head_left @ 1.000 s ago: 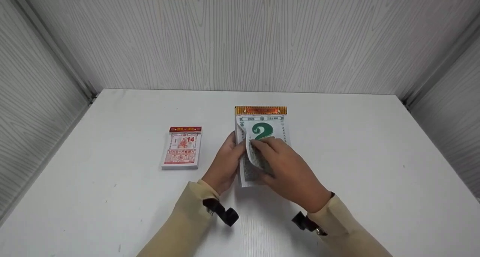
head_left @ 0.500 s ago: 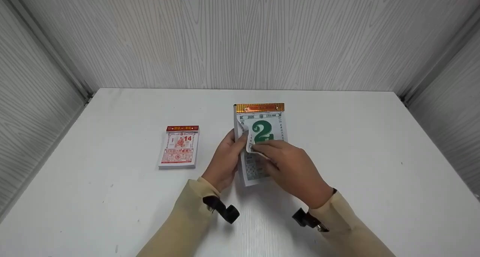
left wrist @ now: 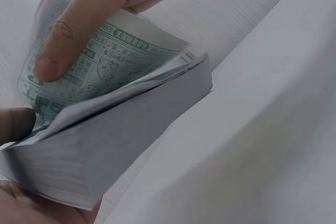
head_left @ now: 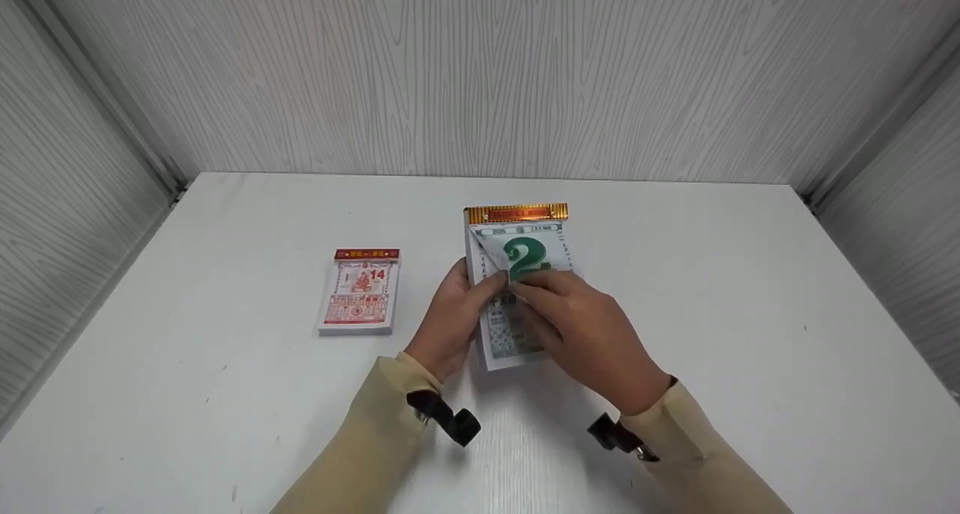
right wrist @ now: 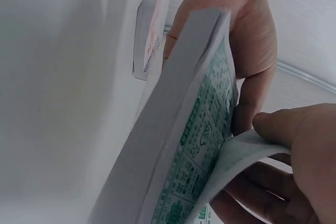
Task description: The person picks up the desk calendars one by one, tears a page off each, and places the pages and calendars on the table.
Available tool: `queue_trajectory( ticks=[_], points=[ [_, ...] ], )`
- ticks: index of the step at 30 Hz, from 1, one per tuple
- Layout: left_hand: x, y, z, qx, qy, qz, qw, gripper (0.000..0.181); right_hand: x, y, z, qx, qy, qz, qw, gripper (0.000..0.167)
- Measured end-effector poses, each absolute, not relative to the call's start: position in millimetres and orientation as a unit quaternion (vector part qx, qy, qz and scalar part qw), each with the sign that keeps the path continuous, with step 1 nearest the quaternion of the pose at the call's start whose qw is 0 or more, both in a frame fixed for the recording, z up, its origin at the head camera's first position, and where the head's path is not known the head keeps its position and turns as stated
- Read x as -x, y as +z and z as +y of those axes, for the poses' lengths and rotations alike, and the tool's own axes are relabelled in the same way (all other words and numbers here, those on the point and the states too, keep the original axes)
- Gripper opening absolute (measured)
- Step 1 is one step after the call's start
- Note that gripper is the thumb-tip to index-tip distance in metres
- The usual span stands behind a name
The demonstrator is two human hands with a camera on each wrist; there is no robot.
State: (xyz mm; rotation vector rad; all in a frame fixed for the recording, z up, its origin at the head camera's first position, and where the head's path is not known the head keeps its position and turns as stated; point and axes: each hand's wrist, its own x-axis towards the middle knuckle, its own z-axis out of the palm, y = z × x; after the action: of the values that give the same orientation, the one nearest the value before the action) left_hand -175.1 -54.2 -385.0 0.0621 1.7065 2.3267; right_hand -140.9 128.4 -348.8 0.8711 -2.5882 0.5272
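Observation:
My left hand (head_left: pixel 448 320) grips a thick tear-off calendar (head_left: pixel 504 343) by its left edge, thumb over the front and fingers behind. The calendar has a gold and red header strip and a big green 2 on its top sheet (head_left: pixel 526 253). With thumb and fingers, my right hand (head_left: pixel 586 326) pinches the lower part of that sheet, which is lifted and curled up. A green-printed page (right wrist: pixel 197 145) shows beneath it in the right wrist view. The pad's thick paper edge (left wrist: pixel 110 145) faces the left wrist camera.
A smaller tear-off calendar (head_left: pixel 358 298) with a red header and a red 14 lies on the white table (head_left: pixel 720 296), left of my left hand. Grey wood-grain panels (head_left: pixel 480 79) enclose the table at the back and both sides.
My right hand has drawn the curled sheet higher, so its left edge now slants across the pad. The left thumb has shifted slightly right. The small calendar stays on the table.

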Motion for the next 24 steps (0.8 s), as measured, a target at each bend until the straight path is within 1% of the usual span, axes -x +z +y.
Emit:
queue_trajectory(
  ticks=[2,9,13,18,20,24],
  points=[
    [175.4,-384.1,-54.6,-0.016,0.799,0.588,0.129,0.050,140.0,-347.5,128.4,-0.305,0.193,-0.916,0.176,0.029],
    [175.2,-383.5,-54.5,-0.012,0.812,0.568,0.137,0.046,139.1,-347.1,128.3,-0.298,0.209,-0.915,0.173,0.028],
    [175.1,-384.4,-54.4,-0.008,0.804,0.583,0.119,0.043,139.4,-347.9,129.3,-0.296,0.211,-0.913,0.183,0.025],
    [174.4,-385.2,-54.7,0.015,0.761,0.644,0.078,0.043,140.1,-348.4,131.1,-0.294,0.207,-0.913,0.193,0.022],
    [174.1,-384.8,-54.1,0.021,0.746,0.662,0.062,0.042,140.1,-347.9,131.3,-0.289,0.209,-0.914,0.191,0.022],
    [174.3,-384.4,-52.7,0.027,0.740,0.670,0.051,0.041,140.7,-347.4,131.7,-0.277,0.225,-0.916,0.181,0.020]
  ],
)
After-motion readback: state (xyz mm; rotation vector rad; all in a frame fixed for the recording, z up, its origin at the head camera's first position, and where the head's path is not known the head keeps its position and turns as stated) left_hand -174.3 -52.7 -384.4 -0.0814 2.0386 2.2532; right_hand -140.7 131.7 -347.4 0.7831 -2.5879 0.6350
